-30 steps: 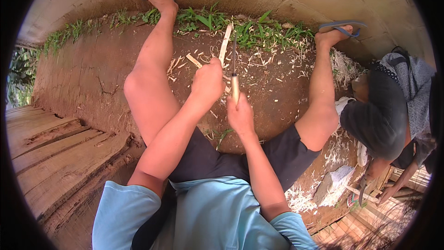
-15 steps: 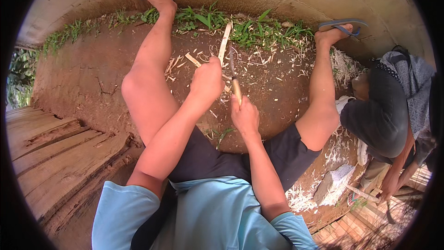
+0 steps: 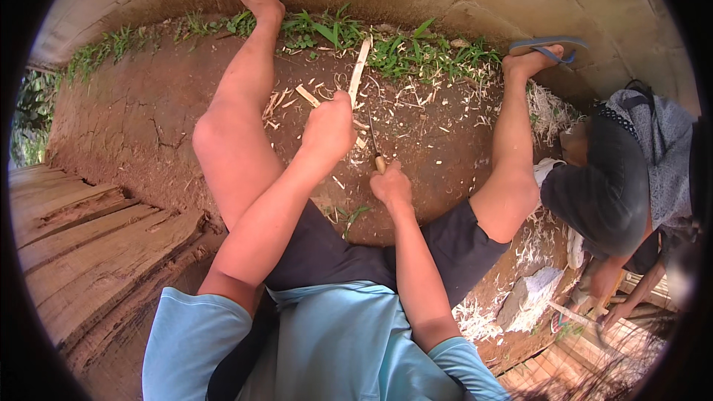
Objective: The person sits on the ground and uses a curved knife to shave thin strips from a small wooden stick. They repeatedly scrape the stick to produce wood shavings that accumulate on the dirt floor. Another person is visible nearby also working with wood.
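Stick [image 3: 359, 71] and knife [image 3: 380, 164], each held tight
Left hand [image 3: 329, 128] closes round the stick, jutting beyond its grip; right hand [image 3: 391, 186] clasps the knife, pointing ahead.

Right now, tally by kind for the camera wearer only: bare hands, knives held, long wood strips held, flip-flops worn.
Bare left hand and bare right hand: 2
Tan-handled, thin-bladed knife: 1
Long, flat, pale wooden strip: 1
Blue-strapped flip-flops: 2
Total: 6

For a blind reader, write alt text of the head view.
Left hand grips a flat, pale wooden strip, right hand a thin knife with tan handle, above brown earth strewn with pale shavings; another person is at right.
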`<act>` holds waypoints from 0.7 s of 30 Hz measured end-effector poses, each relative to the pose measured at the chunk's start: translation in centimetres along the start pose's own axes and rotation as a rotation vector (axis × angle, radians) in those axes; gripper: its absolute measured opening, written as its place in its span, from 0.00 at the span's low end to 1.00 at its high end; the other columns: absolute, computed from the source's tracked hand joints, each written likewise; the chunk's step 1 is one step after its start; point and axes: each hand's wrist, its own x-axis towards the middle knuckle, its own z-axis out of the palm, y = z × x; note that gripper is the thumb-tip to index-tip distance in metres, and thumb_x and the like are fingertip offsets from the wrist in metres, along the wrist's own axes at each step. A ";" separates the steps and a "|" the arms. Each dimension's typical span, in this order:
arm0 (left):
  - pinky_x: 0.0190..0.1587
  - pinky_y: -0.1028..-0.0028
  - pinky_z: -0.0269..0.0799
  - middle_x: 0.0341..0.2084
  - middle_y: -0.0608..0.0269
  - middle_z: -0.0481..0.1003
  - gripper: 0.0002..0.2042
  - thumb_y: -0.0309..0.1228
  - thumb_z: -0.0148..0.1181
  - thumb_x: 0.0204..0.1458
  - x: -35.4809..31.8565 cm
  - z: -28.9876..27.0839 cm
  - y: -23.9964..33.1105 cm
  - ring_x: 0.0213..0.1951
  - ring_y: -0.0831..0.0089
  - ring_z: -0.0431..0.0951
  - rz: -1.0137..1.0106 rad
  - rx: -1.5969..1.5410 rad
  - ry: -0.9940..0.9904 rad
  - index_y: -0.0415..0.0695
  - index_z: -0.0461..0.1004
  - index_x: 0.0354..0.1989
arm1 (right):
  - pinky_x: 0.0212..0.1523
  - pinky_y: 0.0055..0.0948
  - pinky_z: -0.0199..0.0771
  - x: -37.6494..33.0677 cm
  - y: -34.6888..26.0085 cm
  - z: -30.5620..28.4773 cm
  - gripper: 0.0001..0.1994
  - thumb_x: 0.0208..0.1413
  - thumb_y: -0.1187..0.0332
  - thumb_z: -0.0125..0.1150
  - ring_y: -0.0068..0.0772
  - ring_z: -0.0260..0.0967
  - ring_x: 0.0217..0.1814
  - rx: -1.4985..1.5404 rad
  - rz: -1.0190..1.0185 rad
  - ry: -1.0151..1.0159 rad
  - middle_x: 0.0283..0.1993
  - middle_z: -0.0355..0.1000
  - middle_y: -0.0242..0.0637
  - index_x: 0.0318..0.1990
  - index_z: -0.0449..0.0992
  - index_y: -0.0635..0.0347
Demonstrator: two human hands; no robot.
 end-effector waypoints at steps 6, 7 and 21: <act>0.41 0.52 0.74 0.28 0.33 0.75 0.12 0.17 0.55 0.42 -0.2 -0.3 -0.1 0.36 0.39 0.78 -0.007 -0.016 -0.019 0.29 0.65 0.37 | 0.50 0.50 0.69 -2.9 -2.3 -4.8 0.21 0.56 0.63 0.51 0.59 0.73 0.48 0.142 -0.151 0.051 0.45 0.73 0.59 0.53 0.63 0.67; 0.41 0.52 0.74 0.28 0.33 0.75 0.12 0.17 0.55 0.42 -0.3 -0.4 -0.2 0.36 0.39 0.78 -0.012 -0.014 -0.028 0.29 0.65 0.37 | 0.46 0.47 0.70 -5.2 -3.6 -7.1 0.20 0.56 0.65 0.51 0.56 0.74 0.44 0.257 -0.288 0.138 0.43 0.74 0.56 0.53 0.63 0.67; 0.41 0.52 0.74 0.28 0.33 0.75 0.12 0.17 0.56 0.41 -0.1 -0.3 -0.2 0.36 0.39 0.78 -0.007 -0.031 -0.004 0.28 0.66 0.37 | 0.39 0.55 0.73 -1.6 -0.4 0.0 0.14 0.57 0.62 0.55 0.62 0.74 0.39 -0.152 -0.221 0.162 0.34 0.76 0.57 0.44 0.68 0.61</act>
